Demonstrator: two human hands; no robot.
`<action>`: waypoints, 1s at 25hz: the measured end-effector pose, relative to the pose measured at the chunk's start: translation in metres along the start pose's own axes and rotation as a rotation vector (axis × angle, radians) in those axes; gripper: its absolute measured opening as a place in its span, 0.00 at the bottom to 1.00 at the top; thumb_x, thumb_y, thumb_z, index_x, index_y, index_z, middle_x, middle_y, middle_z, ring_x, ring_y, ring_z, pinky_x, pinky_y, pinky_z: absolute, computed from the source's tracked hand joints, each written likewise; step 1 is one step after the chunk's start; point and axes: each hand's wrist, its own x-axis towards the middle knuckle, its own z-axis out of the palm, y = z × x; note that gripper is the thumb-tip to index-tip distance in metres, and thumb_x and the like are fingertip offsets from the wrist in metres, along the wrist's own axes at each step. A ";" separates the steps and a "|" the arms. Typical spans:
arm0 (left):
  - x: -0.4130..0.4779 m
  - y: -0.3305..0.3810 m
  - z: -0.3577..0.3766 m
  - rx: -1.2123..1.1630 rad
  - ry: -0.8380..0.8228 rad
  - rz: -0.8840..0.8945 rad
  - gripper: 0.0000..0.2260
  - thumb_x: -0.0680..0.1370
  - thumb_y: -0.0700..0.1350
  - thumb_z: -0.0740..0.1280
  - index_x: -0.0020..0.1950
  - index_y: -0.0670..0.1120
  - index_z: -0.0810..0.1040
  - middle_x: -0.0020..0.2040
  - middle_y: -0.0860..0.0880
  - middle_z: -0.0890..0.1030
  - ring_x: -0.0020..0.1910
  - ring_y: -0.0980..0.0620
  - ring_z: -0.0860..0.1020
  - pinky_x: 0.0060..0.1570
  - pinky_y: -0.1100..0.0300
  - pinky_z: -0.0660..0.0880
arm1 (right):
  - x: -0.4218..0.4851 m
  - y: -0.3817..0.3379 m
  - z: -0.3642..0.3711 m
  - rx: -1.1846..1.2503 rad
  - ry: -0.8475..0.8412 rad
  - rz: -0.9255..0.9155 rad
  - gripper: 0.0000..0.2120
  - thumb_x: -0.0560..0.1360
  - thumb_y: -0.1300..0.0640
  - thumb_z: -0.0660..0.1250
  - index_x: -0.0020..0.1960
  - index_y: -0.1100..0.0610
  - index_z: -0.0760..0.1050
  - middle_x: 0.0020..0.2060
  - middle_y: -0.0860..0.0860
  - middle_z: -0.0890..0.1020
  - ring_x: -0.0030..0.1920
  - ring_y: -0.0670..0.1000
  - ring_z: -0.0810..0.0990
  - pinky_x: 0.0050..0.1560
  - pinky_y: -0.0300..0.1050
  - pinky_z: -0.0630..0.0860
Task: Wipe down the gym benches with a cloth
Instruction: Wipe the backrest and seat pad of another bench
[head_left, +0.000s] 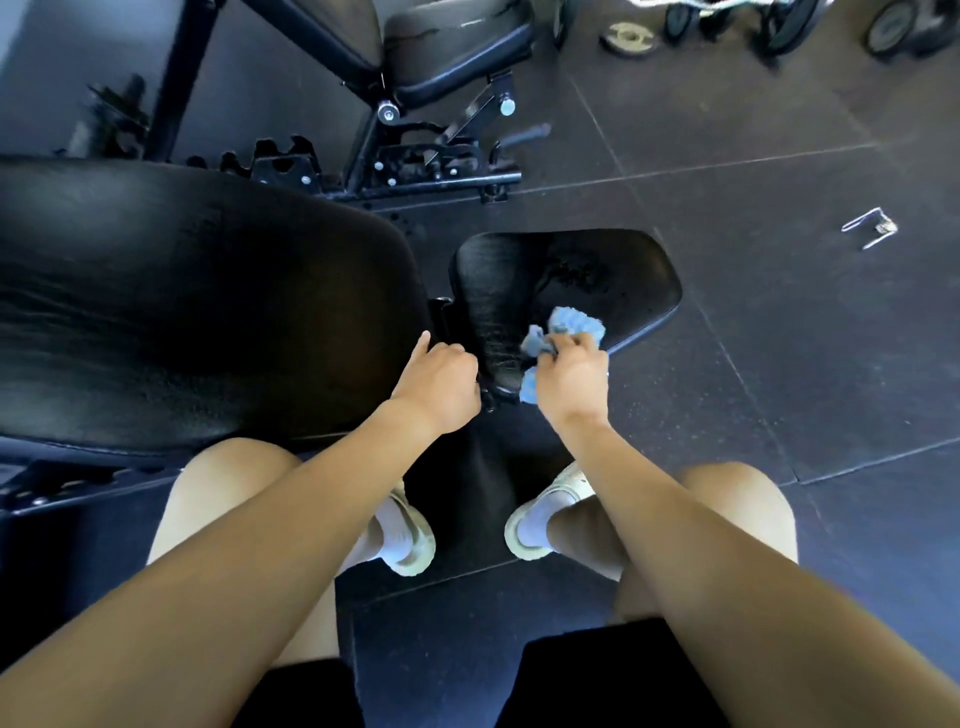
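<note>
A black padded gym bench lies below me: its long back pad (197, 312) fills the left and its smaller seat pad (587, 275) sits at centre right. My right hand (571, 382) grips a bunched light blue cloth (574, 325) against the seat pad's near edge. My left hand (441, 382) hangs over the gap between the two pads with curled fingers; what it touches there is hidden.
A second black bench (447, 47) with a metal frame stands at the top. Weight plates (628, 36) and dumbbells lie on the dark rubber floor at top right. A small metal clip (870, 228) lies on the floor at right. My feet in white shoes stand below the bench.
</note>
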 end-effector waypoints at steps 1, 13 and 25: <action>0.001 0.003 -0.001 -0.031 -0.006 -0.014 0.13 0.80 0.44 0.59 0.58 0.44 0.81 0.56 0.46 0.80 0.60 0.45 0.76 0.79 0.45 0.51 | 0.003 -0.001 -0.005 0.130 0.057 0.127 0.15 0.83 0.54 0.58 0.63 0.58 0.79 0.64 0.57 0.72 0.60 0.63 0.71 0.62 0.51 0.67; 0.013 0.013 0.002 -0.119 -0.051 -0.077 0.13 0.80 0.42 0.60 0.59 0.45 0.82 0.58 0.45 0.79 0.60 0.43 0.77 0.73 0.47 0.61 | 0.017 0.012 0.025 -0.246 -0.100 -0.291 0.18 0.83 0.44 0.56 0.68 0.51 0.68 0.67 0.53 0.69 0.66 0.58 0.67 0.61 0.54 0.71; 0.023 0.017 0.011 -0.343 -0.060 -0.113 0.16 0.81 0.40 0.60 0.68 0.43 0.75 0.66 0.45 0.74 0.58 0.43 0.79 0.60 0.49 0.75 | 0.013 0.002 0.035 -0.212 -0.184 -0.373 0.20 0.76 0.59 0.63 0.68 0.55 0.72 0.60 0.54 0.73 0.59 0.59 0.68 0.59 0.49 0.70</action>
